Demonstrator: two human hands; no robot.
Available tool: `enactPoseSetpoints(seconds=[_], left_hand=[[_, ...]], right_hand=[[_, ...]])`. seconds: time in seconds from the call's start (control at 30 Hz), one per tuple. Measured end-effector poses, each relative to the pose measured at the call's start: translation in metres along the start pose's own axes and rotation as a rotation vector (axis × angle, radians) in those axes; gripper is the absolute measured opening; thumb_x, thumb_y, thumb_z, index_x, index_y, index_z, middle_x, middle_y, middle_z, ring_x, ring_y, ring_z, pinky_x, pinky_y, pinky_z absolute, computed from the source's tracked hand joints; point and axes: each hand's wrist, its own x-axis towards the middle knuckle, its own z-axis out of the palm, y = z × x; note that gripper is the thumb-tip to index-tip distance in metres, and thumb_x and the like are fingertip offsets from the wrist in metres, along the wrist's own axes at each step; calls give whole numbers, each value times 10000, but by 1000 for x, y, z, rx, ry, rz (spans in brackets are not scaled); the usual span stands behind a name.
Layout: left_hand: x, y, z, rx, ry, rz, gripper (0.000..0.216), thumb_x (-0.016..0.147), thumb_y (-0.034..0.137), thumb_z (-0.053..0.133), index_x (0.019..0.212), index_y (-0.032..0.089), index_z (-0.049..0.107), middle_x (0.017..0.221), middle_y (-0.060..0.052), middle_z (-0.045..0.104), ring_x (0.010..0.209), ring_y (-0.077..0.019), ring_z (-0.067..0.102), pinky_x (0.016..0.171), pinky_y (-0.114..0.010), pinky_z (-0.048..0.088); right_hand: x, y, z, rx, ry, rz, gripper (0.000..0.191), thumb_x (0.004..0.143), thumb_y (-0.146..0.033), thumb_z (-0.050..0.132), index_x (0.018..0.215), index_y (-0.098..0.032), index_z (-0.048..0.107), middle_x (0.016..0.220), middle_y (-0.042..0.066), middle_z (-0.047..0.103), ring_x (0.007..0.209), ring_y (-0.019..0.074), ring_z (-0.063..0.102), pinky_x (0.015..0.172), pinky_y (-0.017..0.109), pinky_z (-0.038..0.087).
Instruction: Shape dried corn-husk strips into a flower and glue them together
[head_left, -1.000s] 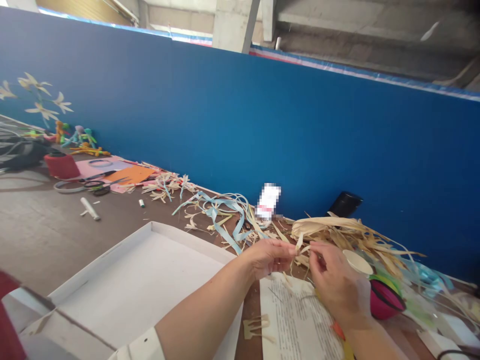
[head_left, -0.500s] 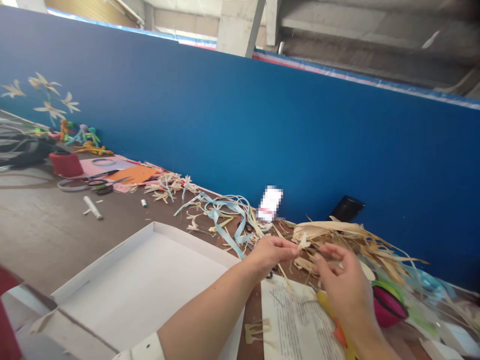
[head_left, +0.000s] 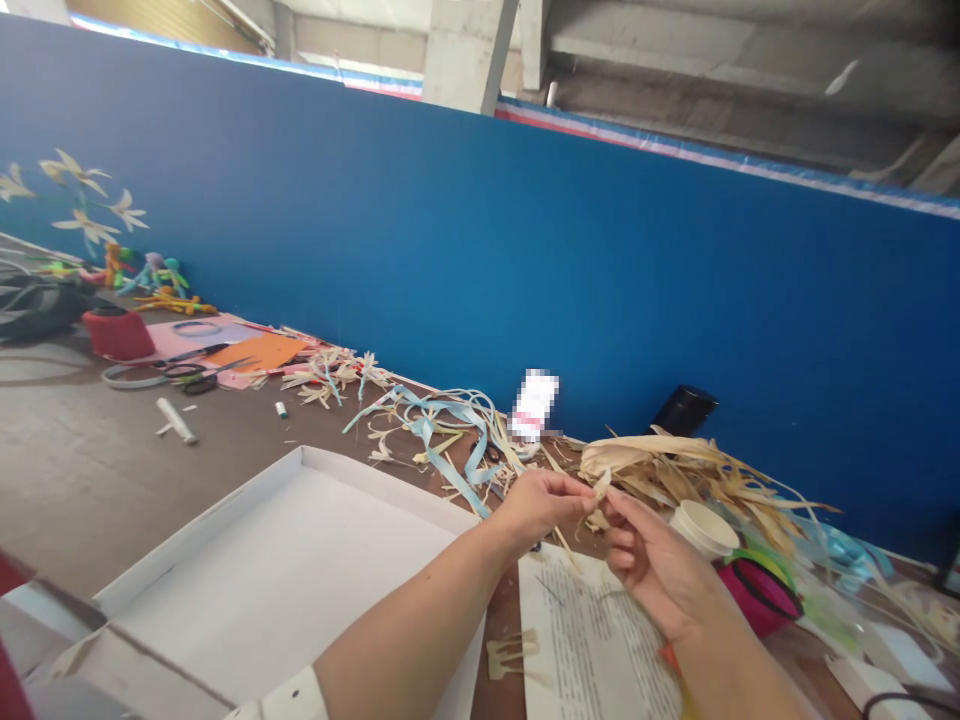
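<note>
Between the fingertips of both hands is a small pale piece of corn husk [head_left: 603, 484], its tip pointing up. My left hand [head_left: 546, 508] pinches it from the left with thumb and forefinger. From the right, my right hand [head_left: 651, 560] meets it with its fingers closed together at the same spot. Beneath the right hand lies a printed sheet of paper [head_left: 577, 640], and a comb-shaped husk cutting [head_left: 511, 654] sits by its left edge. Behind the hands rests a heap of dried corn husks [head_left: 675, 465].
A white box lid [head_left: 300, 550] lies at left. Light-blue ribbon [head_left: 442, 455], a phone [head_left: 535, 405], scissors [head_left: 199, 375] and a red thread spool [head_left: 118, 333] line the blue partition [head_left: 360, 220]. On the right are a white cup [head_left: 705, 530] and a magenta container [head_left: 761, 598].
My right hand has moved in to the left and up, and its fingers now meet the husk piece in my left hand. The white cup shows more fully. The view has shifted slightly.
</note>
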Motion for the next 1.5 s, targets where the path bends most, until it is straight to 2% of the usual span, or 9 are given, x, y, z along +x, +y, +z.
enactPoseSetpoints(seconds=[0.17,0.37,0.57,0.9,1.03,1.27,1.5], left_hand=[[2,-2,-1,-22,0,-3,377,570,381,770,810,101,692,635,-10,587,564,-70,468,572,-208,337],[0,0,1,-124,-40,-12,411,541,395,788,806,95,692,631,-14,584,569,-70,465,597,-214,344],[-1,2,2,-136,-65,-16,406,536,395,790,789,93,694,625,-12,577,553,-61,440,582,-213,329],[-1,2,2,-123,-59,-26,371,545,370,788,778,97,695,600,-4,571,544,-62,462,573,-212,334],[2,-1,1,-101,-16,-19,410,536,398,791,813,109,703,624,-9,591,538,-59,468,574,-213,357],[0,4,2,-26,85,7,383,543,393,784,796,115,708,620,-11,601,553,-71,487,569,-209,373],[0,1,3,2,67,39,347,565,379,769,771,108,703,628,-9,585,562,-70,472,557,-205,359]], right_hand=[[4,-1,1,-25,2,-26,248,657,-244,780,823,-158,617,728,-44,496,465,2,371,330,103,312],[2,-5,-1,63,-11,35,221,685,-214,744,858,-154,621,768,-22,526,469,6,355,334,118,314],[3,-4,-5,25,-48,-12,239,682,-232,757,865,-159,621,754,-26,515,483,8,364,351,115,318],[2,-2,-6,-96,5,-89,269,604,-262,804,791,-153,645,718,-38,486,488,12,355,356,118,311],[-2,-4,-5,-176,75,-165,338,567,-300,822,836,-161,670,800,-19,529,518,25,382,358,126,319],[-7,-3,-1,-239,125,-202,360,569,-339,815,858,-170,684,869,6,581,535,35,412,370,127,336],[-6,-4,1,-243,144,-198,384,550,-349,822,860,-172,680,752,-13,562,524,42,428,374,118,345]])
